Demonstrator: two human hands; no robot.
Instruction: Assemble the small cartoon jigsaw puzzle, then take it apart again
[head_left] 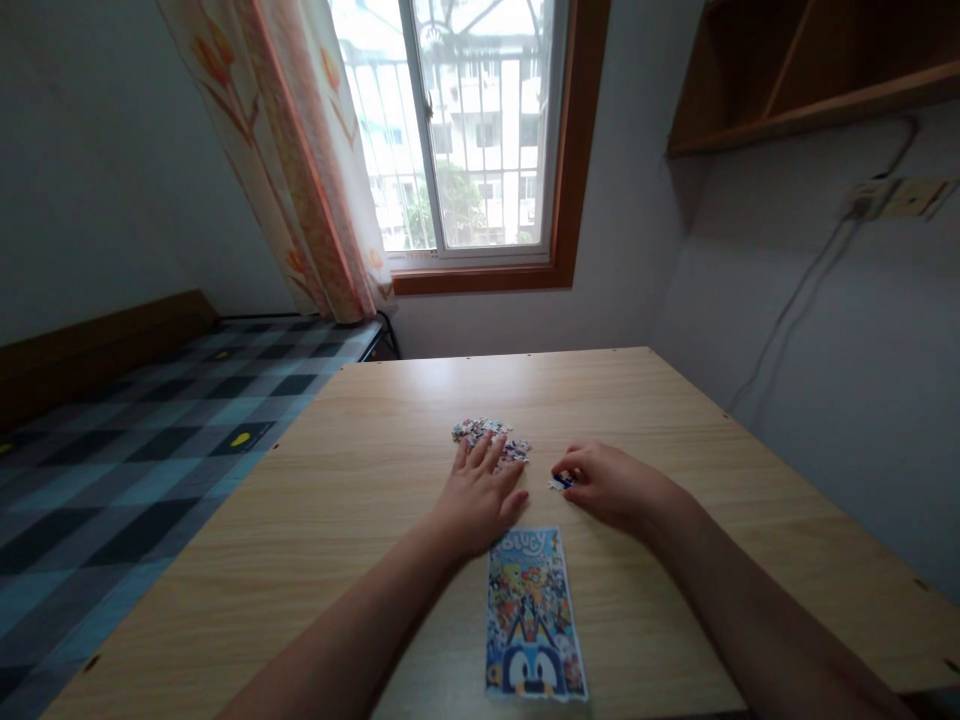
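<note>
My left hand (484, 500) lies with fingers spread, its fingertips at the near side of a loose heap of small jigsaw puzzle pieces (480, 432). To its right, my right hand (611, 482) is curled, thumb and fingers closed around a few dark blue and white puzzle pieces (559, 482) on the table; the fingers partly hide them. Closer to me lies a colourful picture sheet (532, 610) with "Bluey" lettering at its top and a blue cartoon dog's face at the bottom. The left hand is just above the sheet's top edge.
Everything lies on a light wooden table (375, 520). A bed with a checked cover (187, 420) is on the left. Beyond stand a window (480, 150) and a flowered curtain (292, 150). A wall shelf (795, 90) and a socket with a cable (870, 198) are on the right.
</note>
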